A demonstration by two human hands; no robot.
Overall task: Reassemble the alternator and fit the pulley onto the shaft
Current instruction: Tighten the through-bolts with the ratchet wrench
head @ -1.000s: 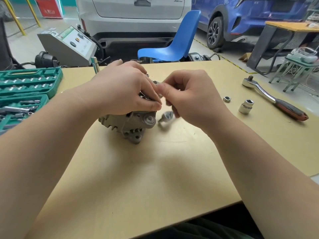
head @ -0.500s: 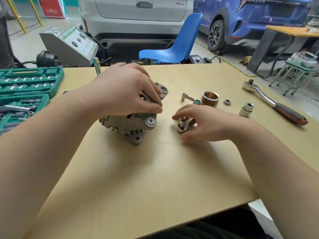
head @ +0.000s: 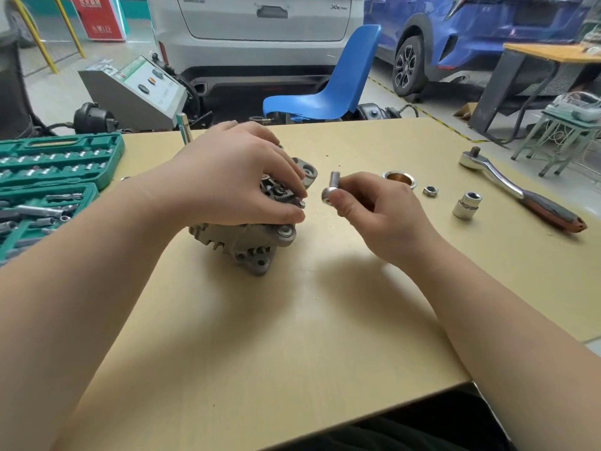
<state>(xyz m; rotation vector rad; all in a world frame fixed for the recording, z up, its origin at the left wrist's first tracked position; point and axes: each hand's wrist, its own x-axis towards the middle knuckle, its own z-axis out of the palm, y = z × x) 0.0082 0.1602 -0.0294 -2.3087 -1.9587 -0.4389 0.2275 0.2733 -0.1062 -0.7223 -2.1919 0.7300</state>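
The grey cast-metal alternator (head: 247, 242) sits on the tan wooden table (head: 292, 336), and the left hand (head: 237, 177) lies over its top with fingers curled down around the housing, gripping it. Just to its right, held above the table, the right hand (head: 374, 209) pinches a small shiny metal tool with a round head (head: 331, 190) between thumb and fingers. The copper-lined ribbed pulley (head: 398, 178) stands on the table behind that hand, near a small steel nut (head: 430, 190), a chrome socket (head: 467, 205) and a chrome ratchet with a dark handle (head: 520, 190)
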